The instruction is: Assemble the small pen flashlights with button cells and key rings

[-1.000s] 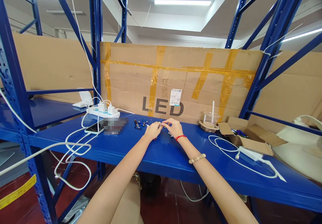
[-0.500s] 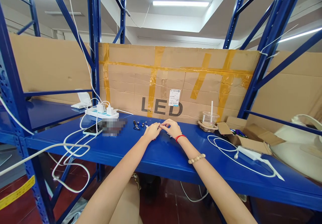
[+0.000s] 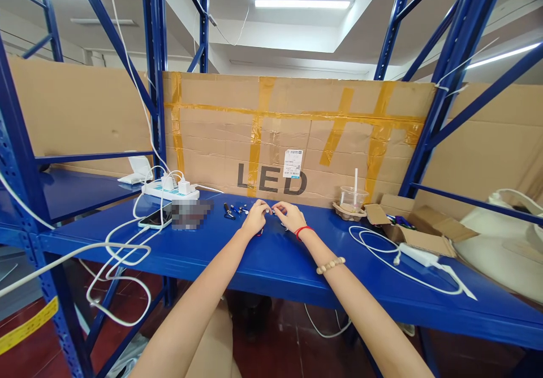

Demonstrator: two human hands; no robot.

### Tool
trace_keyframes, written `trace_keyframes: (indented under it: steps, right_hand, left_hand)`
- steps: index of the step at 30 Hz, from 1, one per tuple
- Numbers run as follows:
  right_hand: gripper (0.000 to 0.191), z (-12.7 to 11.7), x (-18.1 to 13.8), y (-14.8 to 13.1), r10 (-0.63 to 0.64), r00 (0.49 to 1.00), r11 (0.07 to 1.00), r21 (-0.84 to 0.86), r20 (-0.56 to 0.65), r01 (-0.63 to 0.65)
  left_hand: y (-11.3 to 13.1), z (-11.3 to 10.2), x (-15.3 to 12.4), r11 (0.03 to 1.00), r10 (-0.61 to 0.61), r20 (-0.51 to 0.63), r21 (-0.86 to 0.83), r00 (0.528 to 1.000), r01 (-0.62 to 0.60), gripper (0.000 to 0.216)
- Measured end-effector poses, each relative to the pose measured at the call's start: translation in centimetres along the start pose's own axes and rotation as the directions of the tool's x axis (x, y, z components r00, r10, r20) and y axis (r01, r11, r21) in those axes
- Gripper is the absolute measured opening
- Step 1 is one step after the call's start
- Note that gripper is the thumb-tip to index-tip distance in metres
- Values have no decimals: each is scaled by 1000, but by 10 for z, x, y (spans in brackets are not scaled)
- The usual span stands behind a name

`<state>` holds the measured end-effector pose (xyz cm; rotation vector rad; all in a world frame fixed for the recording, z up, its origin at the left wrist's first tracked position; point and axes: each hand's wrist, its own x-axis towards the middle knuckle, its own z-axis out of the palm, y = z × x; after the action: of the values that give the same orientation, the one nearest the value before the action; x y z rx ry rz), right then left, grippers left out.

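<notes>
Over the middle of the blue shelf top [image 3: 280,259], my left hand [image 3: 255,218] is closed in a pinch, its fingertips turned to the right. Facing it across a small gap, my right hand [image 3: 290,217] also has thumb and forefinger together. Whatever the two pinches hold is too small to make out. Left of my left hand lie a black pen-like piece [image 3: 228,211] and several small blue and metallic bits [image 3: 242,209]. A bit of red shows below my left hand, and small shiny pieces lie partly hidden beneath my right.
At left are a white power strip [image 3: 172,191], a phone [image 3: 155,218] and looping white cables [image 3: 111,248]. A plastic cup [image 3: 352,198] with a straw, an open carton [image 3: 428,243] and a white adapter [image 3: 418,254] sit right. Cardboard [image 3: 212,140] stands behind.
My fingertips were together and have parted slightly, the left hand turning more upright. The whole view has shifted a little.
</notes>
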<state>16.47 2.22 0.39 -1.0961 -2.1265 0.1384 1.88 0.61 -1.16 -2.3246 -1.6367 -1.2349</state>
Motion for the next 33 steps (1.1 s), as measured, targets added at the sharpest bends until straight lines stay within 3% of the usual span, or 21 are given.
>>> trace_keyframes:
  steps: [11, 17, 20, 33]
  right_hand:
    - [23, 2, -1, 7, 51, 992, 983, -180, 113, -30]
    - [44, 10, -4, 10, 131, 972, 954, -293, 193, -71]
    - [45, 12, -4, 10, 160, 961, 945, -316, 224, -84]
    - [41, 6, -4, 5, 171, 960, 937, -337, 222, -89]
  left_hand:
    - [5, -5, -5, 998, -42, -11, 35, 999, 42, 24]
    - [11, -8, -8, 992, -87, -5, 92, 996, 88, 20]
    - [13, -7, -8, 990, -81, 26, 115, 996, 77, 19]
    - [12, -8, -9, 987, -62, 62, 154, 996, 51, 18]
